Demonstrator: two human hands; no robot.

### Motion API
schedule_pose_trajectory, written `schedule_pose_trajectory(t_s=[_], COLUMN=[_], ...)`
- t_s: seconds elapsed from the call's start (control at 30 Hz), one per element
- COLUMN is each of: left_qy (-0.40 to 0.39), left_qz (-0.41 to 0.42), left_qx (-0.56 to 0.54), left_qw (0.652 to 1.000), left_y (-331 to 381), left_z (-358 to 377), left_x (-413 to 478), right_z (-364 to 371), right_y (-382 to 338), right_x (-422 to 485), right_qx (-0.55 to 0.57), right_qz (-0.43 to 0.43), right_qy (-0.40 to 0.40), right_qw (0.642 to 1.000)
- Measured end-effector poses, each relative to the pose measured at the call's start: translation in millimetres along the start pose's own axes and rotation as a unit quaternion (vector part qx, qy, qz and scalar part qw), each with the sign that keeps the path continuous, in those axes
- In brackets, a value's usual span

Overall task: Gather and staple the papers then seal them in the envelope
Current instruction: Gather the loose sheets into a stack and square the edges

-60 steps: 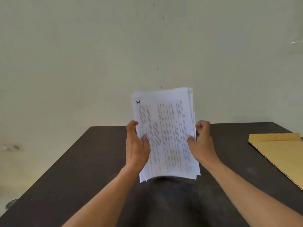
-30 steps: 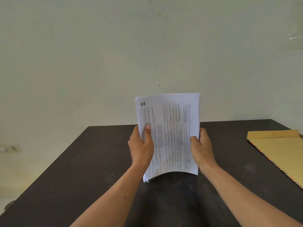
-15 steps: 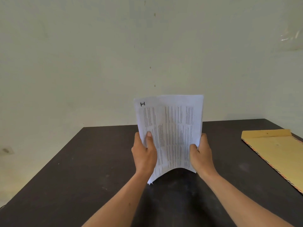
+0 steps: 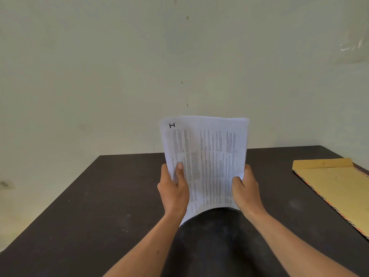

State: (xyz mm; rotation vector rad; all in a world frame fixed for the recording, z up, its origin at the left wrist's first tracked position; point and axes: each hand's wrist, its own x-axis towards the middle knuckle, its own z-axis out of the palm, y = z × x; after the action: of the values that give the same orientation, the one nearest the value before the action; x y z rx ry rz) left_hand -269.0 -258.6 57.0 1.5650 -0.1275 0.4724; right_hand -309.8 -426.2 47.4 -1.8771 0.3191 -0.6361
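Observation:
A stack of white printed papers (image 4: 207, 156) stands upright above the dark table (image 4: 99, 216), its top sheet marked with a black "H" at the upper left. My left hand (image 4: 173, 190) grips the stack's left edge with the thumb on the front. My right hand (image 4: 245, 190) grips the right edge. The lower edge of the stack bows upward in the middle. A tan envelope (image 4: 339, 184) with a striped border lies flat at the table's right side, its flap open toward the wall. No stapler is in view.
A pale wall (image 4: 119, 76) rises right behind the table's far edge. The table's left edge runs diagonally toward me, with light floor beyond it.
The sheets, uneven two seconds ago, are now squared into an aligned stack. Both hands have slid lower along its sides, and the bottom edge has bowed upward.

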Motion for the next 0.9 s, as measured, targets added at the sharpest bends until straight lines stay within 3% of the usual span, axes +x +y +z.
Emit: schedule_pose_trajectory(t_s=[0.9], left_qy=[-0.049], left_qz=[0.018], left_qx=[0.145], left_qw=[0.988], left_y=[-38], left_z=[-33], left_x=[6], right_z=[30], right_y=[8], right_x=[-12], right_qx=[-0.002], right_qz=[0.015], right_qy=[-0.043], right_qw=[0.999])
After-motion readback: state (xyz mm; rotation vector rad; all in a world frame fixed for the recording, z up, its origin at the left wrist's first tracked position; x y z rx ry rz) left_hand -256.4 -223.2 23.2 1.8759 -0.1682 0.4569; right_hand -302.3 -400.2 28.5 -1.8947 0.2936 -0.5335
